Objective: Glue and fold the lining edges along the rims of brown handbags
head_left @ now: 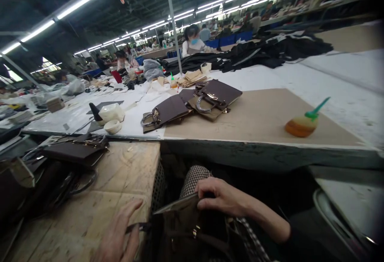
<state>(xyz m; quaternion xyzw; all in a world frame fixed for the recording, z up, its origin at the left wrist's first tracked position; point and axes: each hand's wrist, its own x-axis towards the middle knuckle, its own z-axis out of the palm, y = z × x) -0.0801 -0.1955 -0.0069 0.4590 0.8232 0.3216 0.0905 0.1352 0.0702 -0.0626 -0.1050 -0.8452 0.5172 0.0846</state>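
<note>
A dark brown handbag (196, 224) with gold-coloured metal fittings rests at my lap. My right hand (222, 196) is closed on the upper edge of this bag, thumb and bent fingers pinching it. To the left, my left hand (118, 232) is slightly blurred, with its fingers stretched apart. A short dark strap (141, 227) from the bag's side reaches between those fingers; whether they touch it I cannot tell. The lower part of the bag is lost in shadow and cut off by the frame's bottom.
Finished-looking brown handbags (222, 94) lie on brown board (264, 110) ahead. A squeeze bottle (303, 124) of amber liquid stands right, tape (112, 127) left. More dark bags (75, 152) cover the side table (129, 174). Beyond black material sits a masked person (193, 42).
</note>
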